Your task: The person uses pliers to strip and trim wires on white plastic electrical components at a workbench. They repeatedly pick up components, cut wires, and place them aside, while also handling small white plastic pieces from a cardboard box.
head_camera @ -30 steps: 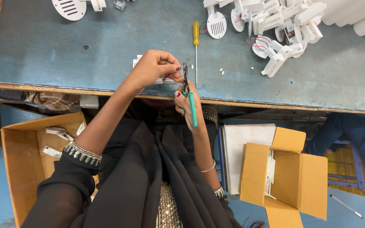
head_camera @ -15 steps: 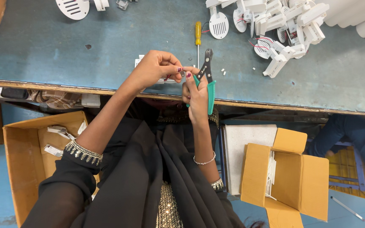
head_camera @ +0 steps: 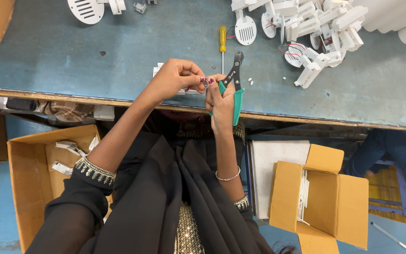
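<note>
A small part (head_camera: 205,83), too tiny to make out, is pinched between the left hand (head_camera: 175,77) and right hand (head_camera: 219,99) over the near bench edge (head_camera: 118,56). The right hand also grasps green-handled pliers (head_camera: 233,80). A yellow screwdriver (head_camera: 222,44) lies just beyond; white plastic pieces (head_camera: 316,37) are heaped far right.

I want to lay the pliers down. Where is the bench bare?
Bare bench lies left of the screwdriver, below the round grille. More lies right of the pliers, below the white parts pile. That pile crowds the top right.
</note>
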